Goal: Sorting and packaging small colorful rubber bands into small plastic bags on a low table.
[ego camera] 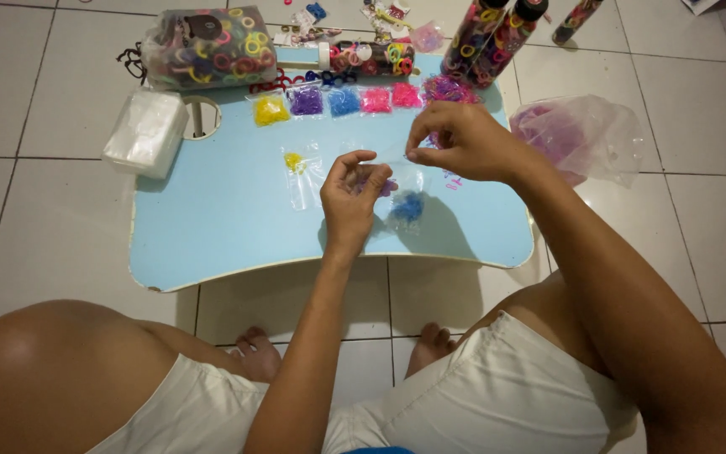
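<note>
Floor: pale square tiles point(52, 101) with dark grout; the person sits on them with a low light-blue lap table point(237, 227) set across the legs, so the work lies within easy reach
Far left: stack of clear empty plastic bags point(146, 130) at the table's left edge, beside a round cup hole point(202, 118); a clear bag of mixed coloured hair rings point(207, 46) lies behind
Far row: five small packets sorted by colour, yellow point(270, 110), purple point(306, 102), blue point(344, 102), pink point(376, 100), magenta point(406, 94)
Middle: small clear zip bag with yellow bands point(297, 168) lying flat, near the left hand
Left hand point(351, 197): fingers pinched narrowly on the lower part of the small clear bag point(401, 181)
Small clear bag: raised just above the table's middle, thin, see-through, blue bands point(408, 207) bunched at its bottom
Right hand point(462, 143): thumb and forefinger nipped on the bag's top edge, stretching it taut
Far right: crumpled pinkish plastic bag point(581, 134) on the floor; tall tubes of coloured bands point(493, 34) behind
</note>
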